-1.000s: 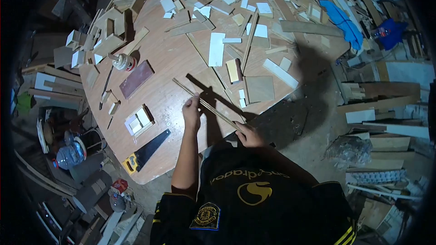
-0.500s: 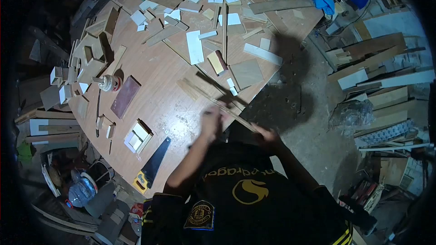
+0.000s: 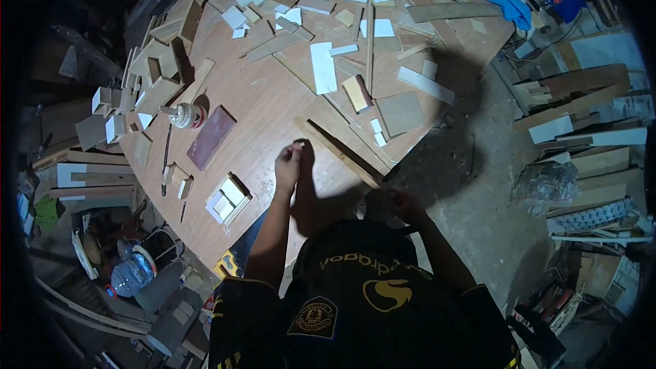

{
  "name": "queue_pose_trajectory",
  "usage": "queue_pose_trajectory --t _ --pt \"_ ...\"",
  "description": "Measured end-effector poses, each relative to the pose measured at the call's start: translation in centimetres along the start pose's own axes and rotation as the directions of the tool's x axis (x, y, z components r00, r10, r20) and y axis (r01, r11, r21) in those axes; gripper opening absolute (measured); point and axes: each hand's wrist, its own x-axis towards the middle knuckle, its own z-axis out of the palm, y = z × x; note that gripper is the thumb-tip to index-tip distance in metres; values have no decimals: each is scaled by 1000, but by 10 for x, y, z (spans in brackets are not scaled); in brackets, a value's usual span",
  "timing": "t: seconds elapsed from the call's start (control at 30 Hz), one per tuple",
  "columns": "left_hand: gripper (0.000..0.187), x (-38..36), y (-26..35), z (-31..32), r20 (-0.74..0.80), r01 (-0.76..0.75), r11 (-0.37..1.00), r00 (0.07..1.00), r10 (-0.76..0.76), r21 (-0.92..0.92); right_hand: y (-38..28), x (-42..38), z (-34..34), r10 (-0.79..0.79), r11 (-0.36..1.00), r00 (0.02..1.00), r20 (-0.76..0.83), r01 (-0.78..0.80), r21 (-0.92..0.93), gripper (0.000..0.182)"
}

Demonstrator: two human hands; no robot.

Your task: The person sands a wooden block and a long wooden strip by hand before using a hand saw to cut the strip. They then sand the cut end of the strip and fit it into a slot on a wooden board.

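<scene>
A long thin wooden strip (image 3: 338, 154) slants over the wooden tabletop (image 3: 263, 113), its lower right end close to my right hand (image 3: 403, 203). That hand is in shadow at the table's edge, and its fingers are hard to make out. My left hand (image 3: 288, 164) is raised left of the strip, apart from it, with thumb and fingers pinched together at a small pale spot too small to name. Left of it lies a small frame-like wooden piece (image 3: 229, 198). A saw with a yellow handle (image 3: 227, 264) is partly covered by my left forearm.
Wood offcuts and white pieces (image 3: 323, 68) are scattered across the table's far side. A maroon block (image 3: 212, 138) lies beside a glue-stained jar (image 3: 184, 116). Wooden boxes (image 3: 160, 78) stand at the left. Boards (image 3: 588, 106) and a plastic bag (image 3: 547, 184) are on the floor at right.
My left hand has come off the strip and moved left. The strip's far end now appears lower on the table. The view has shifted, so the table's contents appear farther right.
</scene>
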Motion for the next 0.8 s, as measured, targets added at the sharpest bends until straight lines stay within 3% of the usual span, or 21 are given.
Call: queue_pose_trajectory --t 0.03,0.1,0.2,0.53,0.57,0.67,0.77,0.8 --pt "24 7 5 -3 -12 3 1000 1000 -3 4 1 3 3 79 994 996 30 -76 -74 35" --pt "31 19 13 -4 -80 -118 982 991 107 -150 7 8 11 45 999 999 5 -45 -30 34" --pt "35 33 19 1 -66 -135 982 990 128 -132 23 15 26 -4 1000 998 -55 4 5 33" --pt "26 63 3 -5 -76 -68 996 995 64 -65 39 22 58 50 998 998 -34 -51 -39 32" --pt "26 65 0 -5 -63 -67 989 996 58 -135 43 22 60 56 998 998 -36 -57 -35 32" --pt "27 64 15 -4 -79 -111 988 992 103 -105 27 22 60 37 997 997 -64 -42 -68 38" --pt "26 64 24 -6 -61 -60 992 997 53 -115 22 24 64 -25 999 993 -115 21 -31 36" --pt "26 63 27 -6 -73 -37 996 997 30 -85 12 24 61 47 998 994 -94 -51 -33 35"
